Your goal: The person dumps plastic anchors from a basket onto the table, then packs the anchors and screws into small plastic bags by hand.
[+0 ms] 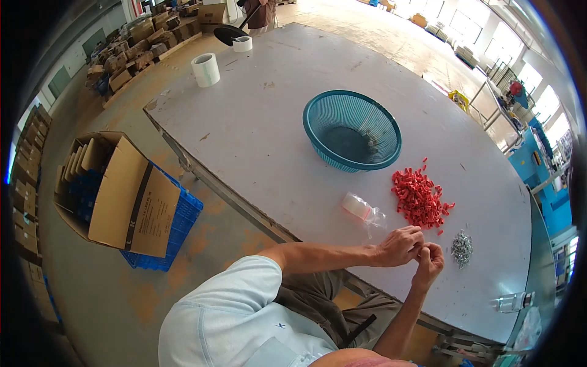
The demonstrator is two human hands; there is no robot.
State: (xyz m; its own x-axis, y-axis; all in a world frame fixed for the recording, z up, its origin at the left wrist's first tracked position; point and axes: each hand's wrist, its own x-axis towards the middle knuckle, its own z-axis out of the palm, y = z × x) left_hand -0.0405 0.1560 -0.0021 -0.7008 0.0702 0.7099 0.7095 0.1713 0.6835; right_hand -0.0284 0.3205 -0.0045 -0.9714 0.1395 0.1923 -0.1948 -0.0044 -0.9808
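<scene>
Over the table's near edge my left hand and my right hand meet, fingers pinched together. Whatever lies between the fingertips is too small to make out. Just beyond them is a heap of small red pieces. To the right of my right hand lies a small pile of silvery metal parts. A clear plastic bag with something pale and red in it rests beyond my left forearm. Farther back stands a teal plastic basket with a little dark matter inside.
The grey table bears two white tape rolls at its far left and a clear bottle at the right. An open cardboard box sits on a blue crate on the floor. Another person stands beyond the table.
</scene>
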